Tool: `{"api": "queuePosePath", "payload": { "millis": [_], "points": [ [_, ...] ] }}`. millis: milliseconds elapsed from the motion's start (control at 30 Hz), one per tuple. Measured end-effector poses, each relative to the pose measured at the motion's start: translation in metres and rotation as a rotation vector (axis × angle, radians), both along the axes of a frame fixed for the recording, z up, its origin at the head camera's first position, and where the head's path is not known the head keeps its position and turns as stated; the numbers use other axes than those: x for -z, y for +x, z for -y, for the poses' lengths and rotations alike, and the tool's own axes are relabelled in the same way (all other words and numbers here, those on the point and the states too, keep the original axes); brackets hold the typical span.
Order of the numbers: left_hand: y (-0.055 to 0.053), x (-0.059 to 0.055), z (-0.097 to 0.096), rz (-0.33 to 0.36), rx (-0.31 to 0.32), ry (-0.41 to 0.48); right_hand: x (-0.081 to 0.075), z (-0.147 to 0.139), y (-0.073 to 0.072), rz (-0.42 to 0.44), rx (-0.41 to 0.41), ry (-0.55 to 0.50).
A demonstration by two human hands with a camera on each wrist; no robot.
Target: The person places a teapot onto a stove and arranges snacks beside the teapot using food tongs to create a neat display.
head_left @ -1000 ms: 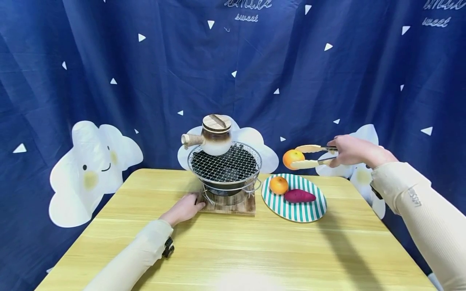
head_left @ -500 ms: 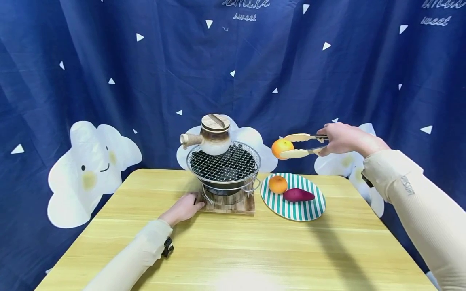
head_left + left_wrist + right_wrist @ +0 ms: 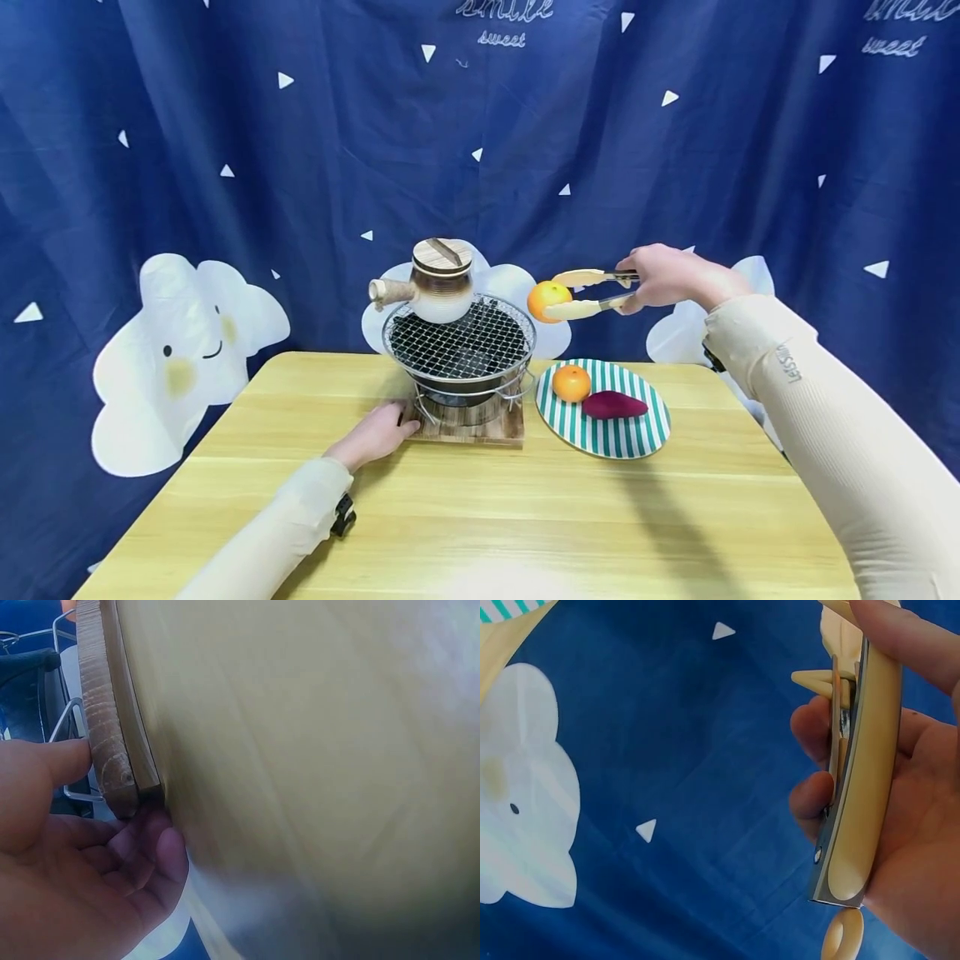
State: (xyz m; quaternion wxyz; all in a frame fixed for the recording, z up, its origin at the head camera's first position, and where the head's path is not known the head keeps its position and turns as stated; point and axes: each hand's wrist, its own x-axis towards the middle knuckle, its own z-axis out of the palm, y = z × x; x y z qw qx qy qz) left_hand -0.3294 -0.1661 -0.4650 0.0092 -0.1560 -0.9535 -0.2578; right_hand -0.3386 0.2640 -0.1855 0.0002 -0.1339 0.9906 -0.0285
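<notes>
My right hand (image 3: 671,277) grips a pair of tongs (image 3: 864,787) with cream tips and metal arms. Between those tips an orange (image 3: 548,301) is held in the air, just right of the round grill (image 3: 457,337) and higher than its mesh. With thumb on one face and fingers curled under the corner, my left hand (image 3: 82,877) holds the wooden board (image 3: 109,712) beneath the grill. On the mesh's back left stands a brown-and-white pot (image 3: 442,292) with a wooden lid and a side handle pointing left.
A green-and-white striped oval plate (image 3: 622,442) lies right of the grill. It carries another orange (image 3: 572,383) and a purple sweet potato (image 3: 615,405). Behind the wooden table (image 3: 465,508) hangs a blue curtain (image 3: 337,125) with white clouds.
My right hand has moved left and slightly up, bringing the tongs and the orange from over the plate toward the grill. My left hand stays at the board's corner.
</notes>
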Motion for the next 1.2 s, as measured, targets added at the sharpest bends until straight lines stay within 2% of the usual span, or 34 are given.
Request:
{"api": "queuePosePath", "payload": {
  "millis": [533, 800, 967, 1200],
  "points": [
    [0.004, -0.002, 0.001, 0.032, -0.004, 0.012, -0.001, 0.035, -0.024, 0.083, -0.018, -0.023],
    [0.005, -0.002, 0.002, 0.016, 0.001, 0.022, 0.004, 0.049, -0.034, 0.089, -0.016, -0.006],
    [0.006, -0.002, 0.002, 0.015, -0.002, 0.021, 0.009, 0.053, -0.037, 0.115, -0.01, -0.025],
    [0.004, -0.002, 0.001, 0.008, -0.003, 0.021, 0.009, 0.061, -0.039, 0.106, 0.007, -0.031]
  ]
}}
